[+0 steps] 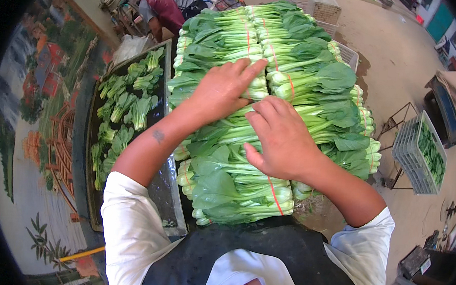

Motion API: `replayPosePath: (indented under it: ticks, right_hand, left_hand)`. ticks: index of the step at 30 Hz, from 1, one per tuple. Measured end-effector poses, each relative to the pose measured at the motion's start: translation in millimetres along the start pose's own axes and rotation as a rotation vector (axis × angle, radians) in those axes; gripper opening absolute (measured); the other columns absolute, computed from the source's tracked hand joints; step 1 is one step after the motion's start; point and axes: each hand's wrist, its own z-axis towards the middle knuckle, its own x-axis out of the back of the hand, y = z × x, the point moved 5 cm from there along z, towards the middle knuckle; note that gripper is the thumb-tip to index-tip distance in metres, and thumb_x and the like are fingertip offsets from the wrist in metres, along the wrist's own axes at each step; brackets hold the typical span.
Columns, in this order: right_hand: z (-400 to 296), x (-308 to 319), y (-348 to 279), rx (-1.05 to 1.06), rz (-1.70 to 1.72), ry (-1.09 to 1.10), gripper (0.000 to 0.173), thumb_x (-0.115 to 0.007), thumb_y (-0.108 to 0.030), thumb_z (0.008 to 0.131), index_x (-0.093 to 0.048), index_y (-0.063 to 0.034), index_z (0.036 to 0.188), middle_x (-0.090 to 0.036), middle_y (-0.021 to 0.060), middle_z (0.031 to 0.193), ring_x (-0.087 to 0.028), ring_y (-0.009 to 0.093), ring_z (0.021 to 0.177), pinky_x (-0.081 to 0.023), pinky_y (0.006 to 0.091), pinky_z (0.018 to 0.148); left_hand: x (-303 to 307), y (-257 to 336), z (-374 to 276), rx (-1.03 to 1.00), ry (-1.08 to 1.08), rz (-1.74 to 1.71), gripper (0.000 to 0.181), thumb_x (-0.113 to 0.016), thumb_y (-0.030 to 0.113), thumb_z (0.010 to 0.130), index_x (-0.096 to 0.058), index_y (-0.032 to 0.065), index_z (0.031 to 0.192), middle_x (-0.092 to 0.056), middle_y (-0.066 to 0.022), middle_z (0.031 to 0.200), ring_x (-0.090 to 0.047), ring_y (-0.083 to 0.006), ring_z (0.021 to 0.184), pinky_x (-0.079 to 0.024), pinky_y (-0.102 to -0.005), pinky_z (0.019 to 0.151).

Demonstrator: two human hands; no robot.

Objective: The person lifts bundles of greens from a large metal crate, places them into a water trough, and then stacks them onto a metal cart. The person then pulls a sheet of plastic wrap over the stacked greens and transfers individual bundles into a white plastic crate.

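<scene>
A tall stack of leafy green vegetable bunches (241,175), with pale stems like bok choy and red bands, stands before me. My left hand (226,86) rests palm down on the stem ends near the middle of the stack, fingers spread. Just below and to its right, my right hand (280,138) is over the stems with bent fingers and its thumb apart, touching or just above them. A red-banded bunch (284,86) lies right beyond my right hand's fingertips. Neither hand is closed round a bunch. The undersides of both hands are hidden.
At the left, a water-filled trough (177,203) holds loose greens (140,111). A person (166,7) bends over beyond it. At the right, a plastic crate (412,151) of greens rests on a metal stand (392,123). More crates (323,9) stand behind the stack.
</scene>
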Motion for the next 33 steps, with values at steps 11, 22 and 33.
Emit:
replayPosePath:
  ticks: [11,22,33]
  right_hand:
    - [-5,-4,0,-0.033,0.008,-0.015,0.048,-0.076,-0.026,0.08,-0.06,0.0018,0.117,-0.057,0.0212,0.124,-0.053,0.04,0.121,-0.045,0.0497,0.103]
    - [-1,-1,-6,-0.036,-0.012,-0.064,0.047,-0.074,-0.02,0.081,-0.06,0.0005,0.121,-0.058,0.0181,0.124,-0.055,0.038,0.12,-0.046,0.0481,0.103]
    - [0,2,-6,-0.027,-0.039,-0.054,0.047,-0.074,-0.019,0.082,-0.06,0.0006,0.122,-0.059,0.0188,0.122,-0.056,0.038,0.12,-0.047,0.0483,0.103]
  left_hand:
    - [-32,-14,-4,-0.094,0.071,-0.16,0.069,-0.061,0.045,0.101,-0.038,0.0202,0.162,-0.058,-0.0184,0.136,-0.058,-0.039,0.119,-0.046,-0.0465,0.103]
    - [-13,-47,12,-0.112,-0.29,-0.544,0.07,-0.069,0.038,0.1,-0.04,0.0196,0.162,-0.053,-0.0136,0.152,-0.049,-0.0269,0.141,-0.039,-0.0399,0.116]
    - [9,-46,5,-0.215,-0.071,-0.071,0.063,-0.071,0.052,0.093,-0.06,0.0231,0.149,-0.05,-0.0107,0.156,-0.039,-0.0334,0.149,-0.028,-0.0501,0.123]
